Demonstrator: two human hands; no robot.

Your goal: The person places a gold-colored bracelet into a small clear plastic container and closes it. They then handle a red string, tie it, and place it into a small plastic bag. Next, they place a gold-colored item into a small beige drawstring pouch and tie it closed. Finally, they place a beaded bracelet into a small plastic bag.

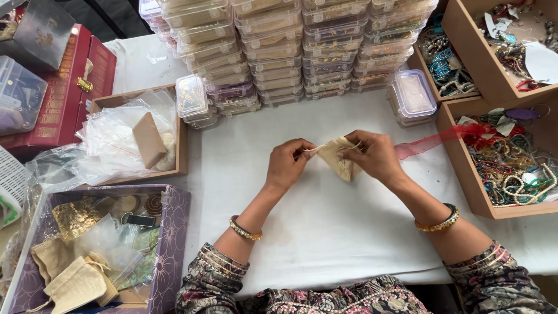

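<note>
- Fingers of the left hand (288, 163) pinch a drawstring (314, 149); those of the right hand (375, 154) pinch the small beige pouch (340, 158) itself
- Pouch hangs tilted between both hands, above the white table (325, 221)
- Open cloth lies all around; stacked clear boxes (290, 46) behind, wooden trays (494, 168) right, purple box (168, 250) left
- Both forearms angle inward, wrists bangled, hands nearly meeting
</note>
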